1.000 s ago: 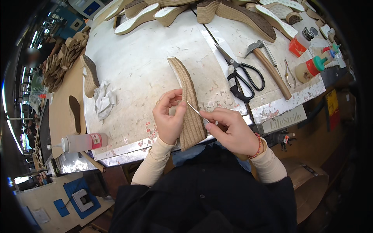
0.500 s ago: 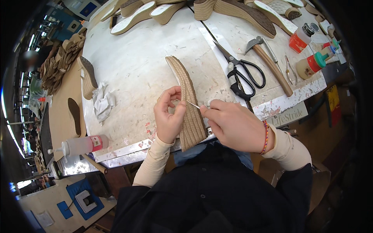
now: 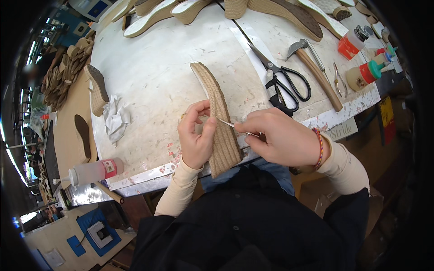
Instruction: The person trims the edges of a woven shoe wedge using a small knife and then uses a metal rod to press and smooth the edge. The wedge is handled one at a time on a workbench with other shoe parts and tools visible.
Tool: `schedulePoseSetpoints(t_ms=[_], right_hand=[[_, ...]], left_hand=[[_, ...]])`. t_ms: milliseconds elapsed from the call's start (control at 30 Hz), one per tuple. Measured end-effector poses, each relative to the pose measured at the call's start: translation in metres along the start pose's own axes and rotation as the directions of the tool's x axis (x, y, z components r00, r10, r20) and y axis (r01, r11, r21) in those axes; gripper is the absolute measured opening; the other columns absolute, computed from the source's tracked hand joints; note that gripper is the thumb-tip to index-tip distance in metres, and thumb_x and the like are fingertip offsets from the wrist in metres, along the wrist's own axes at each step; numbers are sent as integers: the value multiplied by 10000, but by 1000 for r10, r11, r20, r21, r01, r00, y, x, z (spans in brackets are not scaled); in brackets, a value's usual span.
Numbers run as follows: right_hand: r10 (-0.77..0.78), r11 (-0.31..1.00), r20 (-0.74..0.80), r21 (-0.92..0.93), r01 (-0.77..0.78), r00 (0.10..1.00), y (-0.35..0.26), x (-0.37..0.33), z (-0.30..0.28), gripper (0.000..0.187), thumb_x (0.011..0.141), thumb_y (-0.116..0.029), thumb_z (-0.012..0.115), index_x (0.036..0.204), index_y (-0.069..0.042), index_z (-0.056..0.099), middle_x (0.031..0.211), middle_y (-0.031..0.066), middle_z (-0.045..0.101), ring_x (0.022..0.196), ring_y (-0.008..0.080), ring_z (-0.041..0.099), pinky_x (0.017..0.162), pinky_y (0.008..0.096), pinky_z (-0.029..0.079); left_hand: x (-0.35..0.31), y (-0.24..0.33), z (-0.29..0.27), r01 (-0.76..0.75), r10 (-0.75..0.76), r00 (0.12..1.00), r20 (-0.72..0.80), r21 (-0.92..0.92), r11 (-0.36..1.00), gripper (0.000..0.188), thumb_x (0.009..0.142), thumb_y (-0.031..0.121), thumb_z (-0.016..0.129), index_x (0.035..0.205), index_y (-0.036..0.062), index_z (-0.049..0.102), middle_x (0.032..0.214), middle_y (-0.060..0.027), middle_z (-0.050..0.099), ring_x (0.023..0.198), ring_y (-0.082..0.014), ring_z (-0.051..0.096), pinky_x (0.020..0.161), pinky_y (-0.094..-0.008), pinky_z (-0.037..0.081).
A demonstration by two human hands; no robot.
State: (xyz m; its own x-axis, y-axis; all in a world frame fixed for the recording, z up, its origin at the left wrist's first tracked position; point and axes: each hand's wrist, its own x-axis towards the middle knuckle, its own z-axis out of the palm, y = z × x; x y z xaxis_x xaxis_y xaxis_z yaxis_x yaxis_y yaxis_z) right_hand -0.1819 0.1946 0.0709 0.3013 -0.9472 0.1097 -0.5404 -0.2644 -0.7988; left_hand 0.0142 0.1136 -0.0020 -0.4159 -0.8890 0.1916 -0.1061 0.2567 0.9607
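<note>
One wedge [image 3: 226, 151] mid-frame, lower end at desk [image 3: 149, 86] edge. Left hand [image 3: 197, 137] grasps its left side, likely steadying it; right hand [image 3: 285, 139] grips metal tool [image 3: 227, 123], tip at wedge, probably for fine control. Scissors [image 3: 285, 71], hammer [image 3: 320, 80] upper right, seemingly kept within reach.
</note>
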Motion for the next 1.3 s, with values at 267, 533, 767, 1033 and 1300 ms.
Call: schedulePoseSetpoints(t_ms=[267,533,767,1033,1300], right_hand=[[355,539,375,667,-515,856,14,9,-24,269,834,-60,600,1043,100,656,681,50,636,538,87,589,463,248,470],[-75,997,-183,17,79,980,6,-5,23,260,763,-10,579,992,100,637,671,156,595,601,250,642,516,353,487],[73,973,-138,-207,-100,988,-17,-31,48,407,791,-14,574,1173,119,524,905,185,567,639,325,632,575,386,519],[175,949,-372,311,-55,911,-2,-31,57,266,836,-14,594,1088,63,630,745,135,558,592,233,550,557,336,435],[214,907,-377,420,-40,901,2,-28,68,285,844,1,601,1121,56,635,730,88,550,571,143,491,528,270,402]], left_hand=[[1,-1,3,54,-56,998,-12,-88,995,310,807,36,586,1102,-56,597,966,-91,650,878,-146,591,731,-260,422],[0,1,4,87,-89,996,-10,-147,985,314,811,19,571,1115,-58,582,979,-79,638,886,-128,572,742,-248,424],[2,0,1,76,-75,997,14,-103,992,319,822,38,577,1126,-57,583,1008,-86,642,894,-134,572,750,-253,438],[0,2,1,76,-75,997,12,-108,991,307,853,42,573,1141,-60,583,1019,-90,653,916,-139,583,758,-260,452],[1,5,2,105,-105,994,8,-127,986,306,846,40,571,1134,-64,581,992,-86,652,879,-122,575,753,-250,443]])
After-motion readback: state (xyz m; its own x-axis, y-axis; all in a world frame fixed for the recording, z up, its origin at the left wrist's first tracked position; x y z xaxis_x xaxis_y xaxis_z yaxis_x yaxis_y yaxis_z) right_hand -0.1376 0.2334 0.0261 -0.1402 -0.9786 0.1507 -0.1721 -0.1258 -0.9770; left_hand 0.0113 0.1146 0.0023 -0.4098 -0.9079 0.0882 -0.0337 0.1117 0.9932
